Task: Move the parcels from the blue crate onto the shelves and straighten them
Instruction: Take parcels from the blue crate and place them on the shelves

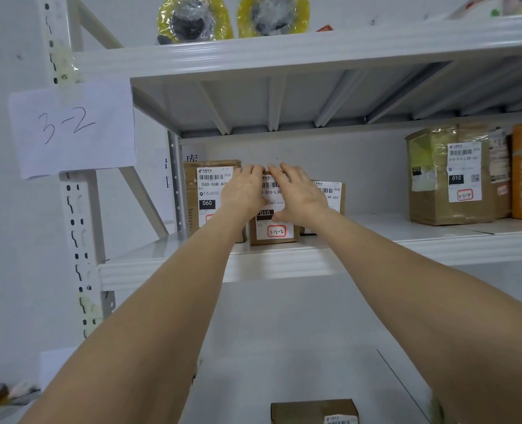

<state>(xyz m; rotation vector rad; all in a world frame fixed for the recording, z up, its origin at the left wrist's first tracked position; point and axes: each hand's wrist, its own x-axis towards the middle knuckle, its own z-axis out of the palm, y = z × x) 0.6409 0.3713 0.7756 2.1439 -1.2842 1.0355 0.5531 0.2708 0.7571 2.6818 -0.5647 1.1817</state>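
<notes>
Forearms [162, 301] up; left grip [243, 191] and right grip [299, 194] press flat-fingered on middle parcel [273, 232], clasping nothing. Uneven shove may knock left parcel [206, 191] askew.

Open shelf [376, 223] between parcel groups [449, 175]

Left hand [243, 191], right hand [299, 194] apparently press parcel [275, 231].
</notes>
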